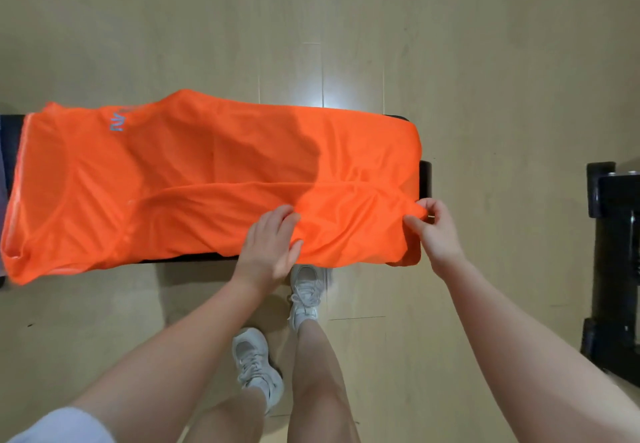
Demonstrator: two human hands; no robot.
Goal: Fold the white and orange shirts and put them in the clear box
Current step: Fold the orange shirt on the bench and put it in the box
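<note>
An orange shirt (180, 172) lies spread across a black bench (425, 176), collar end to the left, hem to the right, with a grey logo near the far left. Its near long edge is folded over toward the middle. My left hand (268, 248) rests flat on the near part of the shirt, fingers straight. My right hand (433, 226) pinches the shirt's hem corner at the bench's right end. No white shirt or clear box is in view.
The bench stands on a light wooden floor (346, 27). A black metal frame (613, 252) stands at the right edge. My legs and white sneakers (306, 290) are just in front of the bench.
</note>
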